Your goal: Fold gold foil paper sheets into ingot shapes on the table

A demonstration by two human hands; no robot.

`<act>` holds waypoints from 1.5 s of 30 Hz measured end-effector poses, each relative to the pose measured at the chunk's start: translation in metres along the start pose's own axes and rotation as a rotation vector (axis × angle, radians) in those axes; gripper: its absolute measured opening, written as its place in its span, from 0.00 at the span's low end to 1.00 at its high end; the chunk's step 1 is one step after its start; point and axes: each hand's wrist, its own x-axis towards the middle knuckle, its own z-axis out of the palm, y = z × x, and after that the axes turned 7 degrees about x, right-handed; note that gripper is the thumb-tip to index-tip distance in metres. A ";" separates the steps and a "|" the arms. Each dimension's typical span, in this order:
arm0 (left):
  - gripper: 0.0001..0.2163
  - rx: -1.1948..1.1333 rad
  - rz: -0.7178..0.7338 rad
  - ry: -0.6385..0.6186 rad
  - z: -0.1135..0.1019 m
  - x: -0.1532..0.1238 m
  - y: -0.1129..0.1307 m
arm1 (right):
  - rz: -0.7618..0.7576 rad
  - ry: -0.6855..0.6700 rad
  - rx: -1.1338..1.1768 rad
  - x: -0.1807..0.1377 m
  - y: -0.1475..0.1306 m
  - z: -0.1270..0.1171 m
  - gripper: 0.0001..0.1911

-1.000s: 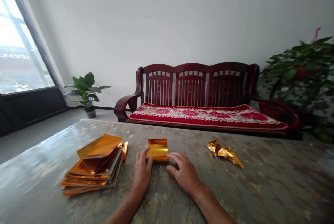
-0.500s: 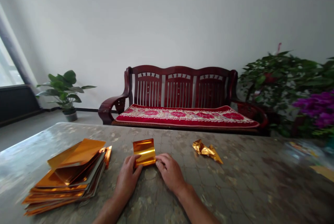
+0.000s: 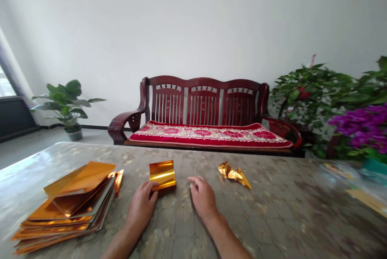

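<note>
A small sheet of shiny gold foil paper (image 3: 163, 174), curled with its near edge bent, stands on the table in front of me. My left hand (image 3: 142, 201) pinches its lower left edge between thumb and fingers. To the right of the sheet, my right hand (image 3: 203, 196) rests just over the table, apart from the paper, with its index finger stretched out and nothing in it. A crumpled, folded piece of gold foil (image 3: 234, 175) lies beyond my right hand.
A thick, uneven stack of gold foil sheets (image 3: 72, 206) lies at the left of the patterned table (image 3: 169, 231). Clear plastic packaging (image 3: 340, 170) and purple flowers (image 3: 363, 126) are at the right. Behind the table stands a wooden bench (image 3: 202, 108) with a red cover.
My right hand has let go of the foil sheet's right edge and moved off to the right. My left hand still holds the sheet. The view has shifted slightly to the right.
</note>
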 end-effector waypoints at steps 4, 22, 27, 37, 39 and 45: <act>0.10 0.069 0.003 -0.031 -0.007 0.000 0.011 | -0.039 -0.021 -0.008 0.000 -0.003 0.001 0.18; 0.11 0.106 0.171 0.027 -0.014 -0.010 0.023 | -0.320 -0.111 0.087 -0.007 -0.010 0.003 0.12; 0.29 0.106 0.077 -0.066 -0.009 -0.006 0.020 | -0.241 -0.025 0.099 -0.004 -0.001 -0.003 0.13; 0.10 0.392 0.127 -0.088 -0.021 -0.001 0.019 | -0.070 -0.032 0.178 0.006 0.013 -0.006 0.12; 0.11 0.452 0.065 -0.064 -0.027 0.001 0.013 | -0.072 -0.066 0.172 0.005 0.016 -0.013 0.10; 0.17 0.565 -0.045 -0.134 -0.043 0.003 0.014 | -0.140 -0.149 0.097 -0.018 0.026 -0.060 0.10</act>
